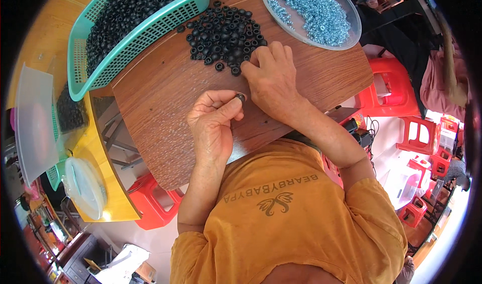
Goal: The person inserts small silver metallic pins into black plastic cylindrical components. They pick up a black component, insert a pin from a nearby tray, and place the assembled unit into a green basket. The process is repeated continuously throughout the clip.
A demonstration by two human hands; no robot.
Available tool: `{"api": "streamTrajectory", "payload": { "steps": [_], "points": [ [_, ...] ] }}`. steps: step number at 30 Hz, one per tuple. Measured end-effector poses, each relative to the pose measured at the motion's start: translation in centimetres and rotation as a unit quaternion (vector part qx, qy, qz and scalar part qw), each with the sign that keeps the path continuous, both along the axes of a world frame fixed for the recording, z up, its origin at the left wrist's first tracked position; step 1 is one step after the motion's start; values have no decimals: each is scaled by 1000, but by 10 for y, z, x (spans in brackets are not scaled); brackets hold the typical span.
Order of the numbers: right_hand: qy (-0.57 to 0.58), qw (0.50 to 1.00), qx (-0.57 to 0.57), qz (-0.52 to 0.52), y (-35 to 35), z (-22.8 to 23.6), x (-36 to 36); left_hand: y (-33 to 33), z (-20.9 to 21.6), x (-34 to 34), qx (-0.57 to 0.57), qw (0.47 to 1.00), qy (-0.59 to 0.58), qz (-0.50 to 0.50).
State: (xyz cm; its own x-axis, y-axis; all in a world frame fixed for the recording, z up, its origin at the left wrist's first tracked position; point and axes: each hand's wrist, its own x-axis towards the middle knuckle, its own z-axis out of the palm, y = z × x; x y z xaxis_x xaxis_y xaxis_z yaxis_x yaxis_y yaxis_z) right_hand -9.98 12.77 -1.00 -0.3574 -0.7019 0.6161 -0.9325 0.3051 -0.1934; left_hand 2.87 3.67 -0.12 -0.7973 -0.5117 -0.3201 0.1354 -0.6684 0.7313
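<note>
Wood-grain bench (165, 103) filled the ctr of view, red plastic stools (409, 93) in bg on both sides. L hand (213, 121) was over the bench's near-middle, thumb + index tips pressed tog., pinching one small blk ring (240, 98). Ring sat at the R end of that grip, pointing twd R hand (273, 80); round pc, so no real long axis, hole angle unclear.

Key relation: loose blk ring pile (226, 33) lay up & left of R hand, its lower-R edge right at the R fingers. R hand clearly nearer the pile; L hand sat below it, apart, w/ wood btwn. R grip: fingers curled, tips mostly hidden behind knuckles, can't tell if pinching anything. Held ring was just L of R wrist/hand, near but no contact seen.

Teal basket (143, 40) w/ more blk pcs stood up-left of pile; clear round tray (301, 33) w/ shiny blue bits (321, 13) up-right, just past R hand.
</note>
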Motion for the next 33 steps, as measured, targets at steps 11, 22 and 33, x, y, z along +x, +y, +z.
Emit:
{"api": "streamTrajectory", "payload": {
  "steps": [11,22,33],
  "points": [
    [-27,995,-83,38,1,4,-3,0,2,-1,6,1000,-2,18],
    [-328,933,-116,93,23,33,13,4,13,-3,-15,999,16,33],
    [-363,911,-147,129,29,29,12,6,15,-3,-20,999,32,24]
  ]
}}
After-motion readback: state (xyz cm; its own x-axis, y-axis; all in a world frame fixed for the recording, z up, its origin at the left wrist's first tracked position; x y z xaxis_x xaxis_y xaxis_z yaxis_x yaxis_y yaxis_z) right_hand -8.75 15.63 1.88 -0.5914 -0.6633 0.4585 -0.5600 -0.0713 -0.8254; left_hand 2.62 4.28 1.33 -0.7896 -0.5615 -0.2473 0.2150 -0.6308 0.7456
